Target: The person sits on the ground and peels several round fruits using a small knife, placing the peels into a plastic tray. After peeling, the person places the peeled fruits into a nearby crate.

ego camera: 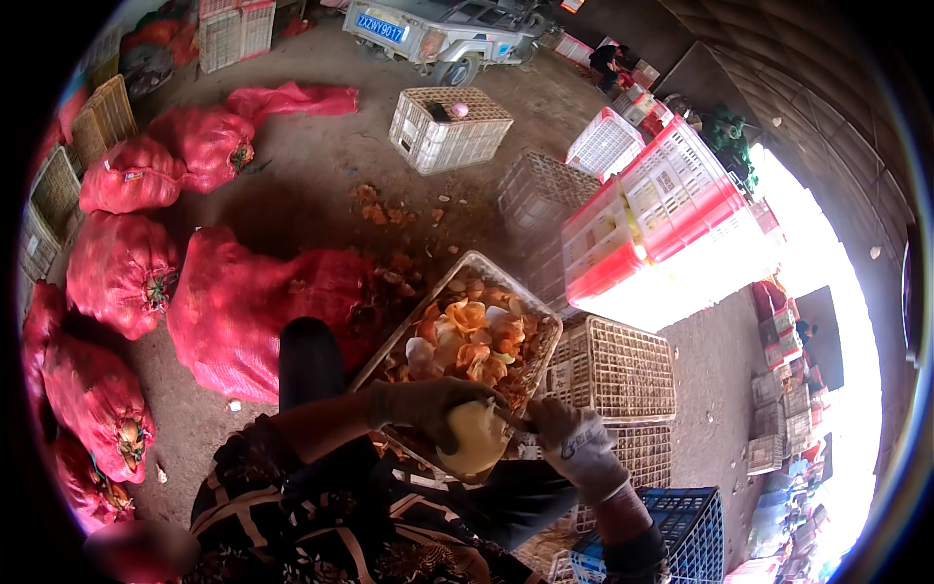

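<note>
My gloved left hand is closed around a large peeled onion, held over the near end of a plastic crate. In my gloved right hand is a small tool, perhaps a knife, by its handle; its tip meets the onion's upper right side, and its blade is not clearly seen. The crate in front of me holds many orange-brown onion skins and a few pale pieces.
Red mesh sacks of onions stand at the left. Stacked crates and a blue crate are at the right. Farther off are an upturned-looking crate, a cargo tricycle and a person bending.
</note>
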Demonstrator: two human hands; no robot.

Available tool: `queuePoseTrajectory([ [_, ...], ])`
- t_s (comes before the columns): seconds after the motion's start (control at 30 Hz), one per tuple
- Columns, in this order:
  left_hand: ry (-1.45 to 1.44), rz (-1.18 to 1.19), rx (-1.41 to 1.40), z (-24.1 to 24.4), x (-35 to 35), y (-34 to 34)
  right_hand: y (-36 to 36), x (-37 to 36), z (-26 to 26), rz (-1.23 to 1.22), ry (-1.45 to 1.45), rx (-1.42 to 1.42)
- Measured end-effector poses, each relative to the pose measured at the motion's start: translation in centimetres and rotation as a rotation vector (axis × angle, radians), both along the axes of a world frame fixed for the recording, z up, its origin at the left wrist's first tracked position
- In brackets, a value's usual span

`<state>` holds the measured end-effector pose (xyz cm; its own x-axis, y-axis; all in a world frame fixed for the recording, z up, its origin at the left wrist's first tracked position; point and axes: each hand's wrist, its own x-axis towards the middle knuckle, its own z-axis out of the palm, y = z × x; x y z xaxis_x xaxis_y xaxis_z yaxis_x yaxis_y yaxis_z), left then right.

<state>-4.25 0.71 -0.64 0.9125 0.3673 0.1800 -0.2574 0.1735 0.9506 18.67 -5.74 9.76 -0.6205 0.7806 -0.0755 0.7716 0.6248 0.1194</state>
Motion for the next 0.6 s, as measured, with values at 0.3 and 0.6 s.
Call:
queuePoseTrajectory([
  [0.3,-0.155,0.091,-0.084,-0.3,1.2,0.4,-1.1,1.7,-1.0,-0.189,0.335,0.112],
  [0.6,-0.662,0.115,-0.760,0.7,4.0,-0.3,-0.2,5.5,-12.3,-0.158,0.807,0.043],
])
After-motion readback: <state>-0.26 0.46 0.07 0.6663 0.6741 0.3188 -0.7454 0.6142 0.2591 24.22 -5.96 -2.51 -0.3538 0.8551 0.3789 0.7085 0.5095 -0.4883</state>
